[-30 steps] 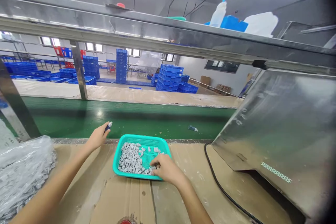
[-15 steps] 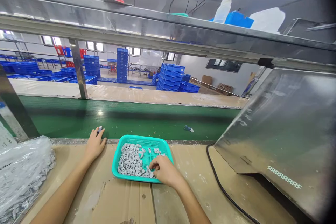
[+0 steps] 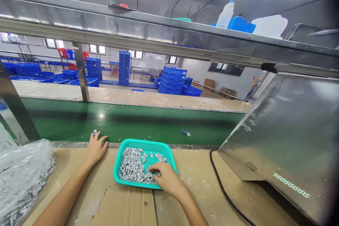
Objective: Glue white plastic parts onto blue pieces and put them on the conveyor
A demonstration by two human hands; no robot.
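My left hand [image 3: 97, 148] reaches to the near edge of the green conveyor belt [image 3: 137, 122], its fingers spread. Just beyond its fingertips lies a small dark-and-white part [image 3: 95, 132] on the belt; whether a finger still touches it is unclear. My right hand [image 3: 166, 177] is inside a turquoise plastic basket [image 3: 115, 169], thumb and fingers curled around a small grey plastic part, mostly hidden by the fingers. Many loose grey plastic parts [image 3: 131, 164] fill the basket's left side. Another dark part with a white tip [image 3: 185, 132] lies on the belt to the right.
A clear plastic bag [image 3: 23, 180] of grey parts sits at the left. On the right stand a metal housing [image 3: 283, 130] and a black cable [image 3: 225, 192]. A metal shelf [image 3: 159, 30] crosses above the belt. Blue crates [image 3: 173, 79] are stacked beyond.
Both dark-and-white parts on the belt have shifted left. My left fingers have spread wider, and the left part is further out at their tips. My right hand stays in the basket.
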